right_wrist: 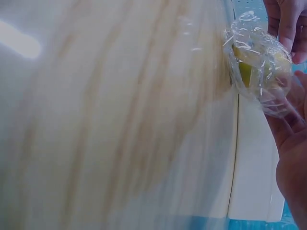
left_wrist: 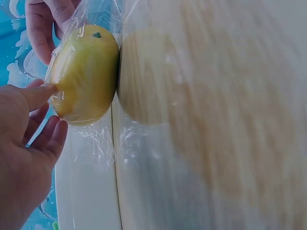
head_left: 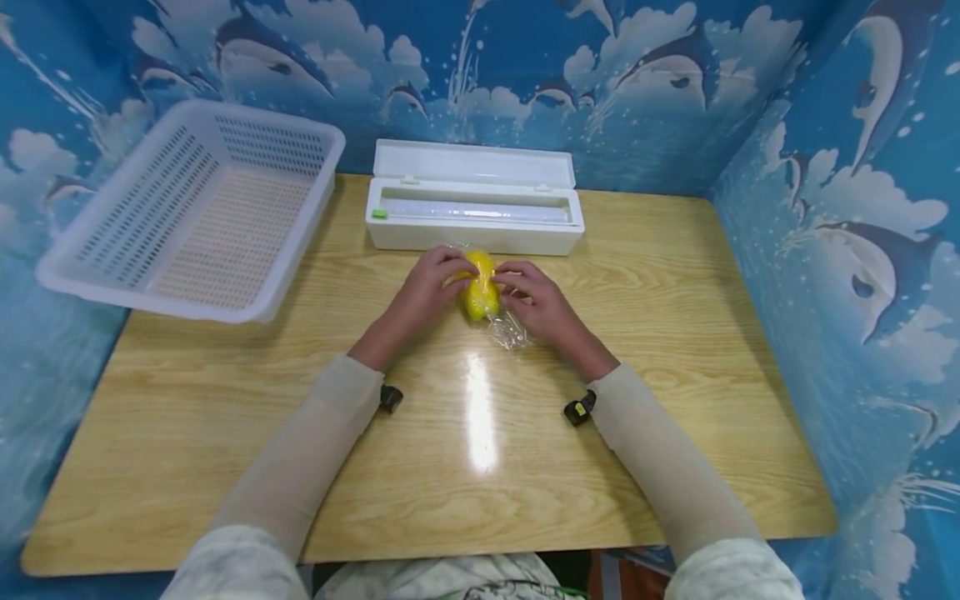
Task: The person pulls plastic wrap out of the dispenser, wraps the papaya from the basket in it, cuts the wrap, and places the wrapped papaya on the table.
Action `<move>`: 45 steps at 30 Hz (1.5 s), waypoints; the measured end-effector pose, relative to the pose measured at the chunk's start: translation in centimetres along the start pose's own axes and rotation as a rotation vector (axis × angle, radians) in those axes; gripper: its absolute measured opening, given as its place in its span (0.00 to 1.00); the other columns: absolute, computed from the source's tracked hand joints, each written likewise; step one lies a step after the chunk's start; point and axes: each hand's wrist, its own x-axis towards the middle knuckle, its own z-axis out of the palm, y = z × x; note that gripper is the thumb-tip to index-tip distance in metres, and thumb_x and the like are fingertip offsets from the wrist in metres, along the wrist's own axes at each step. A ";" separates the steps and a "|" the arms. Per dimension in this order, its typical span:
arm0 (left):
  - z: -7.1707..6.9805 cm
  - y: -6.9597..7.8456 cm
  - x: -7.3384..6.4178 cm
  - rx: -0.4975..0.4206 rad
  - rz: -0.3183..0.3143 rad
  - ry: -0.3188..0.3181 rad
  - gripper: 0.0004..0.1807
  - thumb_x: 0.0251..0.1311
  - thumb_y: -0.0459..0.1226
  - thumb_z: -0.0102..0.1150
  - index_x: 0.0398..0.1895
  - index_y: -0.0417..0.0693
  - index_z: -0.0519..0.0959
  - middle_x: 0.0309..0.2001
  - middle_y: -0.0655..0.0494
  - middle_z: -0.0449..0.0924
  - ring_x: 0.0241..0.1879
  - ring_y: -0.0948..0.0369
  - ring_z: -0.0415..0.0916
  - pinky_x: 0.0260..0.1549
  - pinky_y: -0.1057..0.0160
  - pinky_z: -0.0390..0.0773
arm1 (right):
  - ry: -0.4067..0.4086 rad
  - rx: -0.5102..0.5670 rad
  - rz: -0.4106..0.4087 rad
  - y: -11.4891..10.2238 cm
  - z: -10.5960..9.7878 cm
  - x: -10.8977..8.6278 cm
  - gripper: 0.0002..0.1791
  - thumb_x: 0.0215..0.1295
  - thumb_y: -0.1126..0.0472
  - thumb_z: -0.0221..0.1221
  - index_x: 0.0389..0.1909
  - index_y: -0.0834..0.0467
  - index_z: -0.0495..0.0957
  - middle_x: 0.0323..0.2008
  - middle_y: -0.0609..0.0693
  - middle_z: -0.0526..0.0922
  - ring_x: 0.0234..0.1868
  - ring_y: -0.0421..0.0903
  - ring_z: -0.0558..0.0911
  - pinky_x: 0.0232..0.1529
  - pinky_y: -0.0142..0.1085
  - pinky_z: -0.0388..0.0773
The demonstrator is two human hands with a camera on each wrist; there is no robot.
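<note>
On the table lies a yellow fruit (head_left: 480, 302), lemon-like, with a small green stem mark, wrapped in clear cling film (head_left: 510, 332) that bunches loosely towards the right hand. My left hand (head_left: 433, 285) holds its left side; in the left wrist view the thumb touches the wrapped yellow fruit (left_wrist: 88, 72) and the fingers curve beside it. From the right, my right hand (head_left: 534, 302) holds the fruit and film with bent fingers. Crumpled cling film (right_wrist: 259, 62) covers much of the fruit in the right wrist view, partly hiding the fingertips.
Just behind the hands stands a white cling film box (head_left: 472, 240), lid raised, with a film roll (head_left: 472, 210) and a green slider (head_left: 379, 214) at its left. A white plastic basket (head_left: 300, 250) sits at the back left of the wooden table (head_left: 675, 375). Dolphin-print cloth surrounds the table.
</note>
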 end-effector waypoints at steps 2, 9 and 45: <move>0.0 -0.1 0.0 -0.003 0.043 -0.002 0.11 0.67 0.31 0.62 0.50 0.44 0.85 0.57 0.48 0.76 0.61 0.51 0.69 0.67 0.53 0.69 | -0.021 -0.031 -0.020 0.1 -0.2 -0.1 0.20 0.68 0.75 0.59 0.59 0.62 0.79 0.64 0.58 0.74 0.52 0.55 0.83 0.53 0.42 0.83; -0.1 0.0 -0.1 0.048 0.093 -0.014 0.11 0.67 0.29 0.61 0.50 0.41 0.85 0.56 0.47 0.77 0.60 0.51 0.70 0.66 0.54 0.70 | -0.077 -0.230 -0.116 0.7 -0.9 -0.7 0.26 0.67 0.79 0.54 0.63 0.59 0.77 0.69 0.57 0.73 0.70 0.55 0.72 0.69 0.48 0.71; -0.3 -0.6 -0.9 0.054 0.203 -0.108 0.09 0.57 0.30 0.71 0.41 0.43 0.85 0.50 0.45 0.77 0.59 0.48 0.67 0.66 0.48 0.67 | -0.152 -0.260 -0.079 -0.1 -0.7 -1.0 0.22 0.66 0.61 0.66 0.61 0.52 0.80 0.75 0.52 0.63 0.61 0.50 0.77 0.54 0.44 0.81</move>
